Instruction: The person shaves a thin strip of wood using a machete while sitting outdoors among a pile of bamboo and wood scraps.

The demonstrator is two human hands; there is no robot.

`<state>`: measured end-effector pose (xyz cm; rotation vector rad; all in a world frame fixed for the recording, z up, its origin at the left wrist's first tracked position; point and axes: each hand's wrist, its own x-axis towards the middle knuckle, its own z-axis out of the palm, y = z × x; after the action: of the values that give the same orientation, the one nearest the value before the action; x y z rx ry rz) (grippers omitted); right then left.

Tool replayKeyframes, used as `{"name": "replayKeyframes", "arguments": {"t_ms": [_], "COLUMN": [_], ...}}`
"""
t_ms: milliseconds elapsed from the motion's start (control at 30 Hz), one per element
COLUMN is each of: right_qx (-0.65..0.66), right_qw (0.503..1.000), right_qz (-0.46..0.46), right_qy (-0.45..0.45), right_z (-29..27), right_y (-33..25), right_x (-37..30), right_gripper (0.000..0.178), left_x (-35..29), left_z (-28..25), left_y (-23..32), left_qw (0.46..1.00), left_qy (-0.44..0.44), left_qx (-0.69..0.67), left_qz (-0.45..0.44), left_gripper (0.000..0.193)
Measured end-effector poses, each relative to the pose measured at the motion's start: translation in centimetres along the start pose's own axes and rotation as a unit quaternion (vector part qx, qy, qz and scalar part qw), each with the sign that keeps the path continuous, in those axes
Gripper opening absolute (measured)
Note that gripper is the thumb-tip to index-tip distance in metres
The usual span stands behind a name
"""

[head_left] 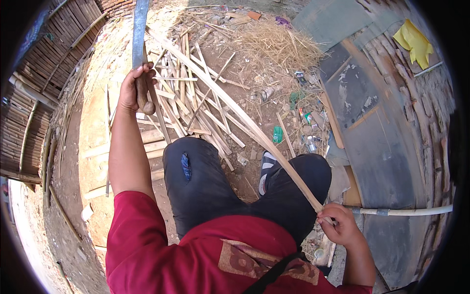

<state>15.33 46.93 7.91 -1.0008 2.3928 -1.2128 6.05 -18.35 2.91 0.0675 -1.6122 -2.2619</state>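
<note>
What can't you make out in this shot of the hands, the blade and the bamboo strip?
Head view only:
- Big knife: its tip is cut off by the top edge.
- Wooden handle: mostly wrapped by the left hand.
- Long bamboo strip: its near end is hidden inside the right hand.
- Litter beside the straw: too small to identify.
- Both feet: largely hidden behind the knees.

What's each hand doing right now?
Left hand: closed around the brown wooden handle of a long steel blade.
Right hand: closed on a long pale bamboo strip.
</note>
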Motion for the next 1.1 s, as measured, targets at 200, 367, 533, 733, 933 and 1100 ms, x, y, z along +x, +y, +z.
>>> {"name": "replayKeyframes", "arguments": {"t_ms": [200, 367, 533, 733, 933, 1100], "right_qx": [-0.167, -0.250, -0.296, -0.380, -0.402, 0.190], "right_qw": [0.982, 0.967, 0.954, 0.922, 0.905, 0.977], "right_qz": [0.087, 0.039, 0.035, 0.070, -0.034, -0.088], "right_qy": [0.029, 0.026, 0.041, 0.037, 0.136, 0.041], "right_z": [-3.2, -5.6, -9.5, -9.6, -3.4, 7.1], "right_y": [0.0, 4.6, 10.3, 13.8, 12.0, -5.4], "right_x": [4.5, 7.8, 7.8, 10.1, 20.9, 27.5], "right_gripper": [0.029, 0.029, 0.024, 0.029, 0.040, 0.047], "left_x": [-2.0, -5.0, -7.2, -7.4, -4.2, -3.4], "left_z": [-3.6, -4.9, -3.9, 0.3, 9.5, 15.2], "left_y": [9.0, 12.6, 13.8, 13.3, 11.5, 8.0], "left_qw": [0.998, 0.996, 0.983, 0.969, 0.963, 0.959], "left_qy": [-0.028, -0.040, -0.061, 0.001, 0.108, 0.125], "left_qx": [0.036, 0.068, 0.172, 0.246, 0.243, 0.252], "left_qz": [0.043, 0.033, -0.010, -0.008, 0.033, 0.016], "left_gripper": [0.026, 0.025, 0.032, 0.030, 0.044, 0.042]}}
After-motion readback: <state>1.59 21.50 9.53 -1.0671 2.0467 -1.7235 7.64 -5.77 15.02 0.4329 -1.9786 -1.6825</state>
